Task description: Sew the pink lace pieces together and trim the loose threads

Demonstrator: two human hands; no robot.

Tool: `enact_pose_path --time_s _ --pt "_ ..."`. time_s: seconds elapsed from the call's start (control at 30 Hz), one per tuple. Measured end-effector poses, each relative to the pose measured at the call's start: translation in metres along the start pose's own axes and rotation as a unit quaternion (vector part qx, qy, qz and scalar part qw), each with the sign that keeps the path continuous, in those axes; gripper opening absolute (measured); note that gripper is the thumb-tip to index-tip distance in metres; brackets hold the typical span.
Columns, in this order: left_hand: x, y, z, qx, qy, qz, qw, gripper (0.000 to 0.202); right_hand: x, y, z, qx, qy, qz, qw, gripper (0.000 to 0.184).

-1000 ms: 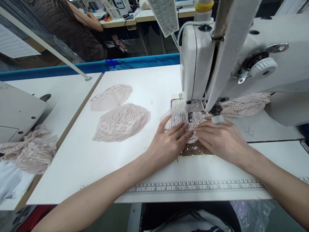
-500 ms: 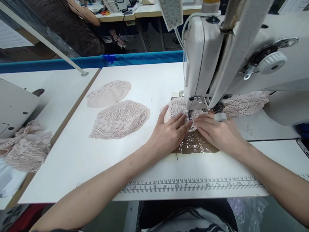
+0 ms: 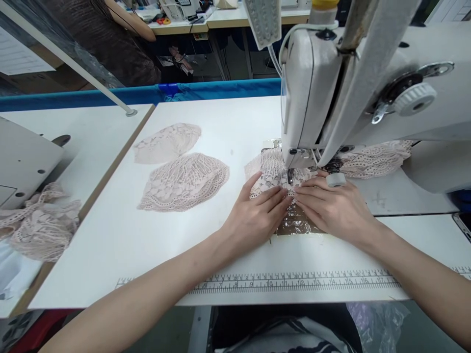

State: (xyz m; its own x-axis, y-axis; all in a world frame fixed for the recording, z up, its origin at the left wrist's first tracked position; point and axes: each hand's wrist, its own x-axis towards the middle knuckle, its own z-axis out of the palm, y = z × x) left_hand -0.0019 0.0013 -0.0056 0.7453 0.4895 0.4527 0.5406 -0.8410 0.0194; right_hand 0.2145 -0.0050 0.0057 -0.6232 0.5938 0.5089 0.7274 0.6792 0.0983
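Observation:
A pale pink lace piece [image 3: 270, 169] lies under the presser foot [image 3: 290, 177] of a white sewing machine [image 3: 368, 93]. My left hand [image 3: 255, 215] lies flat on the lace, fingers stretched toward the needle. My right hand [image 3: 333, 208] lies flat beside it on the right, fingertips meeting the left hand's at the foot. Both press the lace down onto a shiny taped patch [image 3: 298, 224]. More of the lace [image 3: 371, 158] trails out behind the machine arm.
Two lace cups [image 3: 184, 181] [image 3: 167, 142] lie on the white table [image 3: 206, 245] to the left. A lace heap [image 3: 40, 223] rests on the neighbouring table. A ruler strip [image 3: 294, 283] runs along the front edge. Another person [image 3: 110, 39] sits at the back left.
Both hands pushed the lace toward the needle, then drew back a little nearer to me. The view shifted slightly. The lace cups stayed put.

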Motion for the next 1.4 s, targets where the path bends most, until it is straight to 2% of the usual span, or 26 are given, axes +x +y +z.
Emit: enact_pose_path --time_s 0.23,1.4 --pt "0.005 -0.005 0.003 0.017 0.014 -0.011 1.000 0.027 0.001 0.000 0.002 -0.009 -0.006 0.016 1.000 0.021" --pt "0.010 -0.011 0.005 -0.006 -0.025 -0.045 0.999 0.035 0.002 0.002 0.008 -0.045 -0.049 0.052 0.996 0.026"
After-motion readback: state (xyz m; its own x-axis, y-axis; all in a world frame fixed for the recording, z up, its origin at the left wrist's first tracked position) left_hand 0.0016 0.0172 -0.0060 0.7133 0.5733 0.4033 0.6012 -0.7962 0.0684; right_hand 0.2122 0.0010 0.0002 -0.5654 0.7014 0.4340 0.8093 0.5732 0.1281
